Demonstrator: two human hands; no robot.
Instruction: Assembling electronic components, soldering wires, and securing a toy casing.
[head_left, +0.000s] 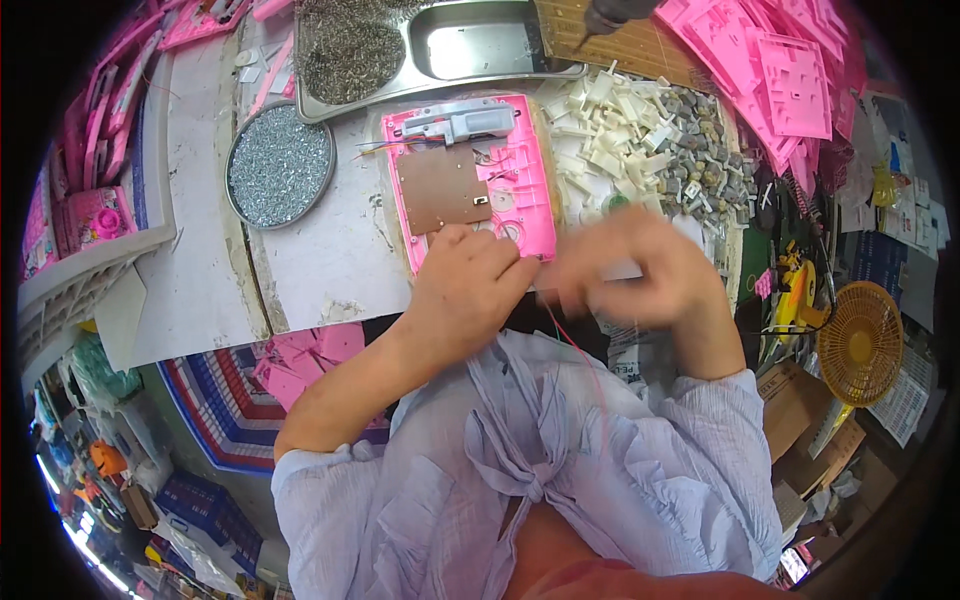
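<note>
White worktop [195, 200] with scuffs and a dark seam spreads under everything, and a yellow fan [860, 345] stands off to the right. Near the worktop's front edge lies a pink shell [540, 190], open side up. It carries a brown board [440, 188], with a grey part [460, 122] across its far end and thin wires at both sides of the board.

The left hand [468, 285] rests at the shell's near edge, fingers curled in; whether they pinch anything cannot be told. Just to its right is the right hand [640, 268], blurred, fingers bent — its grip, too, cannot be made out. Below the hands, a thin red wire [580, 352] hangs in front of the shirt [530, 450].

Left of the shell sits a round dish [231, 185] of silvery screws [280, 165]; beyond the shell, a metal tray [425, 85]. White parts [610, 130] lie heaped to the right, grey ones [705, 150] beside them — pink panels [790, 85] farther back.
</note>
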